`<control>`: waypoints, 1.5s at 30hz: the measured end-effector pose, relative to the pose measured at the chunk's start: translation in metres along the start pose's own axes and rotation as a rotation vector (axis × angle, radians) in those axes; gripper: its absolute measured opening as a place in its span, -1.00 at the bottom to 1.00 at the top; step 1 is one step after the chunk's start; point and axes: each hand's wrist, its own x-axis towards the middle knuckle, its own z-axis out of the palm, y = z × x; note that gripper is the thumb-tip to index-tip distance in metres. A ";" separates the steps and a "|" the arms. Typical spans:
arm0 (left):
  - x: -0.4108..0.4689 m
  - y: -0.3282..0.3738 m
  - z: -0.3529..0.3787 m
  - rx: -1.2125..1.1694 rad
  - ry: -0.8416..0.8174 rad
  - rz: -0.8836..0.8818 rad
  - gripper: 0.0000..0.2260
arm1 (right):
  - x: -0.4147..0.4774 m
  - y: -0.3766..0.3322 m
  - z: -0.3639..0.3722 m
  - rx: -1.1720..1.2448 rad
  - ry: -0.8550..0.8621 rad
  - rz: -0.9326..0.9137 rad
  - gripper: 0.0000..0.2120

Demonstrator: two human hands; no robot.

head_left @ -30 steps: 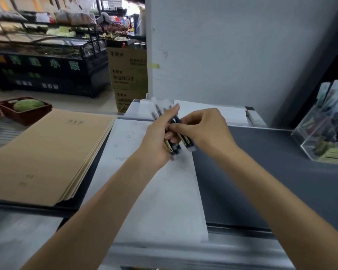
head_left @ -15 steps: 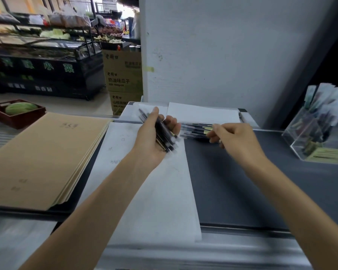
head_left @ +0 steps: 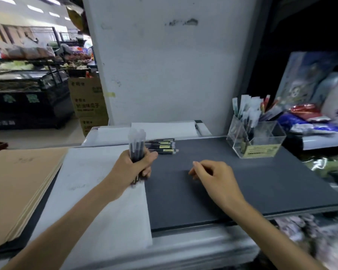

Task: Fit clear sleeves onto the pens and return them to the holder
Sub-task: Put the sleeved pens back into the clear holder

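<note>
your right hand is now off the laid-down pens, loose and empty | left hand clenches the upright sleeved bundle | risk: sleeves slip off en route to the holder

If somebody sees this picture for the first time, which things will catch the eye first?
First, the left hand, at centre, gripping an upright bundle of dark pens in clear sleeves. Just behind it, a row of dark loose pens lies on the grey mat, and the clear plastic holder stands at the right. The right hand hovers empty over the mat.
</note>
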 end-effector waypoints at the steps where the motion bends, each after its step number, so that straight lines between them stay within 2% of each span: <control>1: 0.000 -0.001 0.002 0.086 -0.019 -0.019 -0.68 | -0.002 0.002 -0.005 -0.014 0.002 -0.003 -0.63; 7: 0.008 0.008 0.017 0.352 -0.094 -0.025 -0.69 | -0.010 0.015 -0.023 0.061 0.029 0.020 -0.63; 11: 0.019 0.023 0.034 0.403 -0.156 -0.024 -0.65 | -0.010 0.016 -0.022 0.156 0.074 0.070 -0.62; 14: 0.035 0.036 0.066 0.456 -0.169 0.063 -0.62 | -0.010 0.017 -0.022 0.181 0.142 0.099 -0.60; 16: 0.048 0.044 0.099 0.347 -0.109 0.112 -0.71 | -0.010 0.019 -0.025 0.229 0.225 0.142 -0.58; 20: 0.072 0.061 0.175 -0.008 -0.018 0.096 -0.84 | -0.012 0.023 -0.035 0.413 0.436 0.203 -0.60; 23: 0.076 0.061 0.219 -0.128 -0.068 0.094 -0.83 | -0.015 0.032 -0.049 0.453 0.551 0.198 -0.59; 25: 0.073 0.049 0.236 -0.139 -0.093 0.080 -0.74 | -0.017 0.041 -0.061 0.425 0.581 0.170 -0.60; 28: 0.069 0.026 0.246 -0.137 -0.084 0.030 -0.62 | -0.015 0.052 -0.078 0.326 0.573 0.135 -0.57; 33: 0.070 0.009 0.245 -0.102 -0.104 0.026 -0.69 | -0.007 0.069 -0.101 0.185 0.358 0.145 -0.57; 37: 0.070 0.008 0.248 -0.031 -0.124 0.084 -0.66 | -0.009 0.077 -0.105 0.344 0.357 0.143 -0.57; 41: 0.072 0.008 0.248 0.037 -0.194 0.108 -0.62 | -0.011 0.077 -0.103 0.397 0.367 0.114 -0.58; 43: 0.071 0.007 0.249 0.073 -0.222 0.100 -0.67 | -0.012 0.074 -0.103 0.411 0.357 0.116 -0.57; 45: 0.070 0.006 0.251 0.077 -0.220 0.121 -0.81 | -0.012 0.073 -0.104 0.424 0.355 0.114 -0.55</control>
